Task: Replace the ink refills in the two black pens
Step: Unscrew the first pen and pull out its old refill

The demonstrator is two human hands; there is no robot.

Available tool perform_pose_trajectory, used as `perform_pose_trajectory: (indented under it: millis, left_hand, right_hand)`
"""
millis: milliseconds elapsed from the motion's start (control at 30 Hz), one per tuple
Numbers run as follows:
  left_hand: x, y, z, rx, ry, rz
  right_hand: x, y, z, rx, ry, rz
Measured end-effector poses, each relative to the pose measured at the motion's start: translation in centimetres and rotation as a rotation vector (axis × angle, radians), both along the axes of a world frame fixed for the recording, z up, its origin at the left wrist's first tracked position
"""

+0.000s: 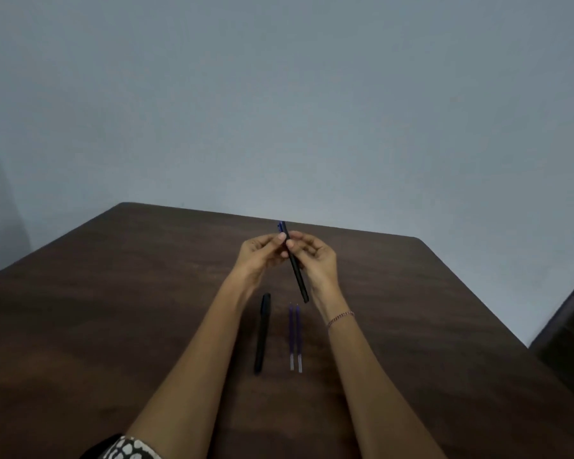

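One black pen [298,276] is held up above the table, tilted, with a blue tip showing at its far end. My left hand [262,255] pinches it near the top and my right hand [315,260] grips it just below. A second black pen [262,332] lies capped on the dark wooden table [113,309], between my forearms. Two blue ink refills [295,337] lie side by side to the right of that pen, touching or nearly touching each other.
A dark chair [567,332] stands off the table's right edge. A plain grey wall rises behind the far edge. A bracelet sits on my right wrist.
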State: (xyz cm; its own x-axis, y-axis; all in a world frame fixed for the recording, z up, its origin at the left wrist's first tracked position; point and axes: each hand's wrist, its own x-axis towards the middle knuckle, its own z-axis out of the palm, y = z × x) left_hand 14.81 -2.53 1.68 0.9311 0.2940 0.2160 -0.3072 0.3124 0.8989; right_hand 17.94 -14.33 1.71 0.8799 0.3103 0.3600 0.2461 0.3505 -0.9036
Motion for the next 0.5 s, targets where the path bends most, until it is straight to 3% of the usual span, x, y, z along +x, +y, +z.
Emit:
perform_pose_trajectory:
  millis: [300, 500]
  left_hand:
    - [-0.4, 0.6, -0.4, -0.038, -0.024, 0.060]
    - [-1.5, -0.2, 0.0, -0.019, -0.043, 0.061]
  right_hand:
    - [-0.9, 0.9, -0.4, -0.162, -0.072, -0.042]
    - [-1.5, 0.7, -0.4, -0.157, -0.107, -0.062]
